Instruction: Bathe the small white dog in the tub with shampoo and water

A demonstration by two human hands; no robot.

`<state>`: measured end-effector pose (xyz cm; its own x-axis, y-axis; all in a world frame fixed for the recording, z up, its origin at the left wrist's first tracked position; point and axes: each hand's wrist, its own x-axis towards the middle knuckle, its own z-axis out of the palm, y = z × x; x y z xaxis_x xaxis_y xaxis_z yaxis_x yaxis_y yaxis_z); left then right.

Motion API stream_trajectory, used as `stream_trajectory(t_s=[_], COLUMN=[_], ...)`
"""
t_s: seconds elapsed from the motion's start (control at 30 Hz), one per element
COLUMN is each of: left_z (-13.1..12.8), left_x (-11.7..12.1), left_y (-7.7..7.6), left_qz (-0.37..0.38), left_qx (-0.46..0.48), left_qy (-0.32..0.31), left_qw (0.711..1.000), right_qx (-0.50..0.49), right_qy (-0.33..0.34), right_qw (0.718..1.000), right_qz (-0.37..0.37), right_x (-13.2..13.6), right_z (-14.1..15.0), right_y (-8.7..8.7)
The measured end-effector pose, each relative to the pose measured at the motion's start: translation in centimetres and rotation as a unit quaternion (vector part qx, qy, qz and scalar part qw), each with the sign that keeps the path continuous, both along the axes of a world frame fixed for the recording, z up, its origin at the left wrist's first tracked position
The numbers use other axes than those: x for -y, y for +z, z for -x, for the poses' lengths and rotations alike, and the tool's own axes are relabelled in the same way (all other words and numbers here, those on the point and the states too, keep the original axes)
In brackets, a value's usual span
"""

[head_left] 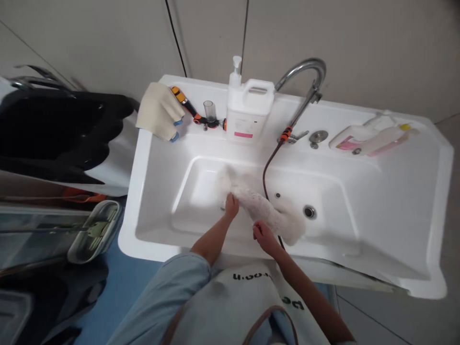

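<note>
A white furry animal (pixel 262 208) lies slantwise in the white tub (pixel 151 158), in its middle. My left hand (pixel 232 206) rests on the animal's left side with its fingers curled into the fur. Lower down, my right hand (pixel 263 235) presses against the animal's flank, fingers closed; what they hold is hidden. A dark brown hose (pixel 266 170) runs from the chrome tap (pixel 305 72) down behind the animal and reappears beside my right wrist.
On the tub's back ledge stand a white pump jug (pixel 247 110), a beige glove (pixel 160 112), an orange-black tool (pixel 187 105), a small clear cup (pixel 209 111) and pink-white bottles (pixel 370 136). A drain (pixel 309 211) sits right of the animal. Left of the tub are a black chair (pixel 53 129) and a grey bin (pixel 95 230).
</note>
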<state>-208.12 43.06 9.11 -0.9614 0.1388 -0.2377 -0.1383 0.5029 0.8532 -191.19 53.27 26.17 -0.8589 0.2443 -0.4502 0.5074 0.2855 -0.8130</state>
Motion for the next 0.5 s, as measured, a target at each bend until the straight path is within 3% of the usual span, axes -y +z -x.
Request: stream_trajectory(t_s=[0.1,0.2,0.27,0.4,0.5], left_z=[-2.6,-2.8,-0.6,6.4,9.2], left_x=[0.9,1.8,1.8,0.5,1.3], left_y=[-1.0,-1.4,-1.0,0.5,0.9], left_qz=[-0.011,-0.058,-0.04,0.132,0.166], left_qx=[-0.062,-0.146,-0.153,-0.027,0.027], left_qy=[-0.101,-0.26,-0.31,-0.295,-0.32], left_qw=[0.993,0.953,0.938,0.946,0.932], right_qx=[0.019,0.039,0.045,0.059,0.082], right_qy=[-0.009,-0.011,-0.017,-0.006,0.034], right_qw=[1.0,0.999,0.998,0.998,0.996], right_qz=[-0.013,-0.017,-0.027,-0.029,-0.015], right_x=[0.4,0.8,1.1,1.7,2.3], right_z=[0.9,1.6,1.9,2.1,2.2], right_y=[0.3,0.4,0.6,1.1,1.3])
